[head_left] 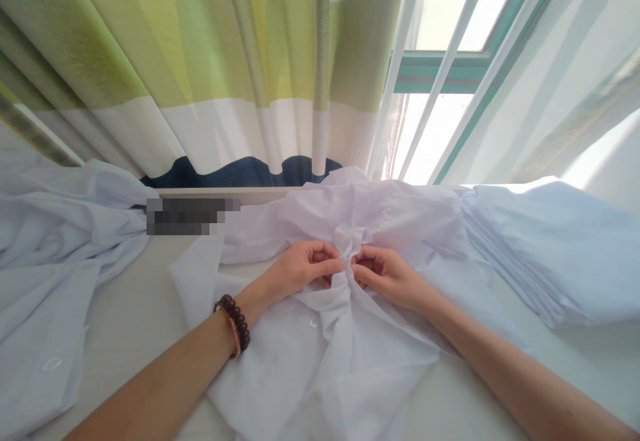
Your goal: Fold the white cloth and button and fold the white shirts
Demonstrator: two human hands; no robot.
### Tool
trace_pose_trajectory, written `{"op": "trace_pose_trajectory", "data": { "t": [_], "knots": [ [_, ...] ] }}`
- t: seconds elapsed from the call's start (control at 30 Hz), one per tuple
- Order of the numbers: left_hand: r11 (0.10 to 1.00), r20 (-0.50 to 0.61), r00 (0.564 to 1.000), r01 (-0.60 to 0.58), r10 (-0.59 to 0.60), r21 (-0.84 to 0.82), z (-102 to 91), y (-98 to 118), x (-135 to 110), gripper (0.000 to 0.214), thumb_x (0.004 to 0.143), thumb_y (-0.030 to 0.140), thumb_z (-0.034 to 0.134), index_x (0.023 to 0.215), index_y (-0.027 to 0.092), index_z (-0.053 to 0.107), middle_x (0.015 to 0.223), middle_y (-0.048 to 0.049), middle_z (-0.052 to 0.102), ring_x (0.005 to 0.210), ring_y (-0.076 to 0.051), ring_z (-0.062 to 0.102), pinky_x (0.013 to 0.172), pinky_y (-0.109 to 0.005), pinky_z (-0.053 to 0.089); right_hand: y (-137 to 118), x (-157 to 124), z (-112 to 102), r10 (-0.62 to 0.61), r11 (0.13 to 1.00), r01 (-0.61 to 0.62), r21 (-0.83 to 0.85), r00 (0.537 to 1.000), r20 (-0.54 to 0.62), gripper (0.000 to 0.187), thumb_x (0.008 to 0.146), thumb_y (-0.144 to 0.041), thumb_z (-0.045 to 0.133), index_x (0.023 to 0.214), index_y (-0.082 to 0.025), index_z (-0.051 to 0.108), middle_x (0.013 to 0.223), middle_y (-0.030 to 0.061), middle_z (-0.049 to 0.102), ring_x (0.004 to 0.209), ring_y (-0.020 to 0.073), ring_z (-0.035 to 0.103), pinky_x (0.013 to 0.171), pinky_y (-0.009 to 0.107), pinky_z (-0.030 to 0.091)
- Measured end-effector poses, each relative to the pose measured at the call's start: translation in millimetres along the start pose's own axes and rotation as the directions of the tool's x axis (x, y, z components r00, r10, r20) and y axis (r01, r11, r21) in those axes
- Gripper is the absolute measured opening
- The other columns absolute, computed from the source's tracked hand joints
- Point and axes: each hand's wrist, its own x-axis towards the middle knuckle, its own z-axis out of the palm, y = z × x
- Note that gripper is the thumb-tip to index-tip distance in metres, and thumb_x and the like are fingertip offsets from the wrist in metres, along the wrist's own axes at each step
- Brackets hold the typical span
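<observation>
A white buttoned shirt (325, 354) lies crumpled on the table in front of me. My left hand (300, 268) pinches a fold of its cloth near the middle, fingers closed. My right hand (385, 274) pinches the same bunched cloth right beside it, thumb and fingers pressed together. The two hands almost touch. A dark bead bracelet (235, 324) circles my left wrist. A small white button (314, 323) shows on the shirt just below my left hand.
A loose heap of white garments (55, 254) covers the left of the pale table (135, 308). A neat stack of folded white shirts (550, 254) sits at the right. Striped green and white curtains (225, 68) and a window (450, 68) stand behind.
</observation>
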Motion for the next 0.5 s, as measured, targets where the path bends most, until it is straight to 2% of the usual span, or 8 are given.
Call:
{"op": "trace_pose_trajectory", "data": {
  "t": [0.07,0.13,0.2,0.3,0.4,0.5],
  "knots": [
    [0.997,-0.035,0.996,-0.076,0.077,0.032,1.6,-3.1,0.1,0.029,0.075,0.037,0.072,0.085,0.018,0.054,0.067,0.0032,0.063,0.054,-0.009,0.058,0.049,-0.018,0.047,0.9,0.4,-0.8,-0.004,1.000,0.004,-0.001,1.000,-0.008,0.021,0.082,-0.037,0.060,0.080,-0.016,0.056,0.066,-0.0030,0.053,0.059,0.0103,0.048,0.055,0.023,0.036],
    [0.967,-0.115,0.968,-0.203,0.222,0.156,2.8,-5.8,-0.1,0.028,0.077,0.037,0.071,0.088,0.020,0.052,0.072,0.0039,0.060,0.051,-0.007,0.053,0.044,-0.016,0.044,1.8,1.1,-1.4,-0.009,1.000,0.009,-0.004,1.000,-0.024,0.021,0.082,-0.037,0.059,0.078,-0.017,0.055,0.063,-0.0043,0.050,0.055,0.0091,0.044,0.052,0.023,0.033],
    [0.875,-0.157,0.902,-0.327,0.401,0.356,3.2,-7.1,-0.6,0.022,0.078,0.034,0.070,0.085,0.019,0.055,0.080,0.0019,0.057,0.054,-0.006,0.051,0.043,-0.014,0.042,2.4,1.8,-1.4,-0.006,1.000,0.006,-0.017,0.999,-0.042,0.019,0.083,-0.035,0.057,0.077,-0.017,0.054,0.060,-0.0055,0.048,0.053,0.0083,0.040,0.049,0.022,0.030],
    [0.685,-0.080,0.810,-0.432,0.580,0.587,3.7,-6.3,-1.8,0.012,0.083,0.028,0.064,0.078,0.017,0.063,0.086,-0.0008,0.055,0.066,-0.007,0.052,0.049,-0.013,0.043,3.0,2.4,0.1,-0.015,0.999,0.011,-0.045,0.997,-0.081,0.015,0.083,-0.032,0.055,0.078,-0.018,0.054,0.062,-0.0046,0.050,0.054,0.0086,0.041,0.049,0.021,0.030],
    [0.594,-0.036,0.793,-0.424,0.608,0.684,6.1,-4.3,-3.2,0.009,0.087,0.021,0.058,0.084,0.017,0.065,0.083,-0.0006,0.061,0.068,-0.008,0.056,0.055,-0.014,0.045,3.5,3.1,3.0,-0.067,0.994,0.054,-0.091,0.987,-0.148,0.013,0.082,-0.030,0.055,0.078,-0.017,0.056,0.070,-0.0014,0.057,0.061,0.0109,0.050,0.054,0.022,0.037],
    [0.604,-0.079,0.816,-0.354,0.572,0.714,9.2,-3.3,-3.8,0.010,0.086,0.020,0.057,0.085,0.016,0.066,0.080,-0.0003,0.066,0.064,-0.008,0.058,0.056,-0.015,0.046,4.1,3.9,6.7,-0.103,0.983,0.066,-0.171,0.971,-0.218,0.011,0.081,-0.027,0.054,0.078,-0.017,0.058,0.073,0.0008,0.062,0.064,0.0129,0.056,0.057,0.023,0.041]
  ]
}}
